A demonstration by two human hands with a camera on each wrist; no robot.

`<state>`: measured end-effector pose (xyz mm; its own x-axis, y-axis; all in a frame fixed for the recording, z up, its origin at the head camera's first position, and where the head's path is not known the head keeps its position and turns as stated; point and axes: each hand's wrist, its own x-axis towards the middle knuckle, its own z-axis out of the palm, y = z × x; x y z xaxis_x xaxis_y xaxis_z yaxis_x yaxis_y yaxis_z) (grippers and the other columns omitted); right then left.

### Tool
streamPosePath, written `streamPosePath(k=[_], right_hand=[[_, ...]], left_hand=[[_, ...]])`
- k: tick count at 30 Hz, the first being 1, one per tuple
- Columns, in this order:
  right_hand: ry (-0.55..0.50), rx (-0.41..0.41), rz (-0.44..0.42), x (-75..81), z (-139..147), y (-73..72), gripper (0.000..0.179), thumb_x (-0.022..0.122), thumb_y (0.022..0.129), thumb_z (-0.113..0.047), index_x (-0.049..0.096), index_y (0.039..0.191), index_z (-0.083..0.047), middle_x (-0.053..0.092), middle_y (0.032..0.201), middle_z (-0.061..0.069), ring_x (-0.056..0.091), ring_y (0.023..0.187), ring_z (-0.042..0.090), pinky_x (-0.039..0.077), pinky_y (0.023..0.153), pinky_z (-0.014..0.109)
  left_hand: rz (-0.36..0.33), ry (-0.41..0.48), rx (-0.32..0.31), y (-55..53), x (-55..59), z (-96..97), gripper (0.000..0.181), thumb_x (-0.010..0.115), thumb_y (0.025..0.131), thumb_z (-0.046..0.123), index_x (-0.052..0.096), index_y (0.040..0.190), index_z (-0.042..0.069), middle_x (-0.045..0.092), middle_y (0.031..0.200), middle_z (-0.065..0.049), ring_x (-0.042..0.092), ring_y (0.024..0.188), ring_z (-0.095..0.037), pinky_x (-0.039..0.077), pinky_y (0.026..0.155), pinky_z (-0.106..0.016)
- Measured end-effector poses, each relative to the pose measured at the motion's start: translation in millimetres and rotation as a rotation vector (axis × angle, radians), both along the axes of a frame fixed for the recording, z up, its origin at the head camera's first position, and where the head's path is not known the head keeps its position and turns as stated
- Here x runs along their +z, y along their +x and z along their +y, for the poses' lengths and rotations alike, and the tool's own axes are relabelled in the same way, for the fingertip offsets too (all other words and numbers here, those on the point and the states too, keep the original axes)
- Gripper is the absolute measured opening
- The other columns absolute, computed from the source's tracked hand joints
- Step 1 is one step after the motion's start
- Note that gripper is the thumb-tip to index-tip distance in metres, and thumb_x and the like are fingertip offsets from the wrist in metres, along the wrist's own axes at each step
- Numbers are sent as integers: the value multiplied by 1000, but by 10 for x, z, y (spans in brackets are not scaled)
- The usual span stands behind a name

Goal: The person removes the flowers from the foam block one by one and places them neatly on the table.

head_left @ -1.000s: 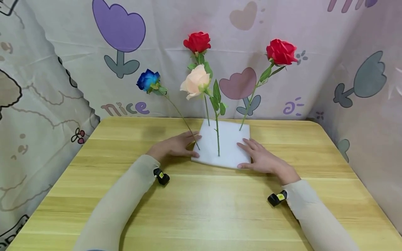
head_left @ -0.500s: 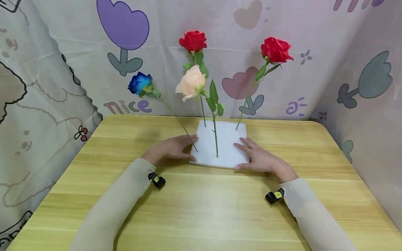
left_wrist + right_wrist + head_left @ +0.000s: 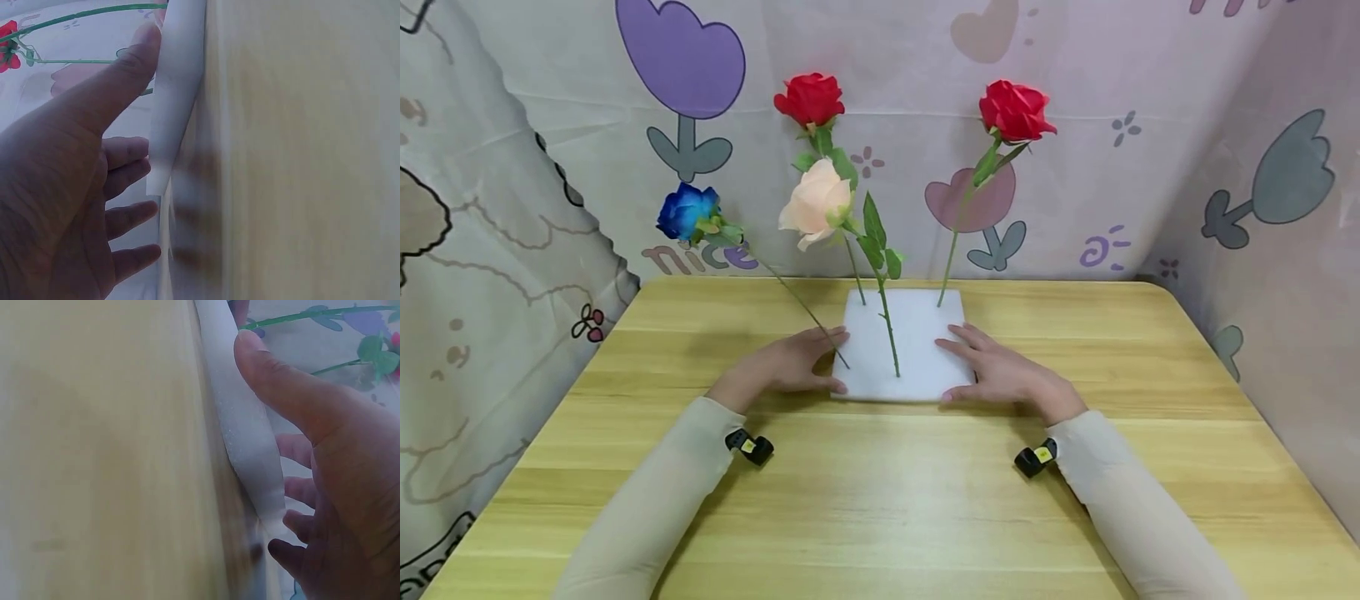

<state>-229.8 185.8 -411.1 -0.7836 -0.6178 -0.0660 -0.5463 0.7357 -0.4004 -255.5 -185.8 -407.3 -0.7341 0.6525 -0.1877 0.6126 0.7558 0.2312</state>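
Head view high, fwd/down; wrist views low, v. close, tipped sideways, all sharing white slab (image 3: 919, 350)

Through the right wrist camera I see the right grip (image 3: 344, 469), a bare hand, beside the white slab (image 3: 240, 406), which lies on the wooden desk (image 3: 112, 456). The thumb (image 3: 269, 372) rests at the upper edge of the slab's long side, and the fingers (image 3: 300, 489) come to the slab near its corner; how firmly they press, I cannot tell. By the thumb tip, one green stem (image 3: 300, 319) appears behind that upper edge. A second stem (image 3: 337, 367) carries leaves (image 3: 378, 357), near some red petals (image 3: 395, 374) only partly visible, before a pale printed backdrop (image 3: 294, 347).
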Motion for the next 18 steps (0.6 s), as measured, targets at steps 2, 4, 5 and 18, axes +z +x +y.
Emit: streamPosePath(k=[2,4,5,18], right_hand=[[-1,11,5,-2,-24,-14,96,64,80,-70,29,156,-21,12,162,11,5,148,32,22,116,52],[8,22,13,-11,-43,-29,96,63,81,-70,28,156,-21,12,162,11,4,148,32,22,117,52],[13,26,17,-17,-52,-35,96,62,81,-70,28,156,-21,11,163,10,4,148,32,21,117,51],[-3,61,47,-36,-117,-43,99,60,83,-70,23,157,-15,16,162,8,13,148,24,20,119,43]], left_hand=[[5,2,11,18,-14,-32,105,50,82,78,22,155,8,16,161,-7,17,147,-29,19,119,-42],[14,7,11,34,-29,-61,104,51,83,77,22,155,8,16,161,-8,17,146,-29,19,119,-42],[16,10,11,44,-36,-74,104,52,83,76,22,155,7,17,161,-8,18,146,-29,19,119,-42],[21,51,38,139,-12,-97,102,59,83,72,27,154,6,20,160,-9,21,146,-29,22,118,-42]])
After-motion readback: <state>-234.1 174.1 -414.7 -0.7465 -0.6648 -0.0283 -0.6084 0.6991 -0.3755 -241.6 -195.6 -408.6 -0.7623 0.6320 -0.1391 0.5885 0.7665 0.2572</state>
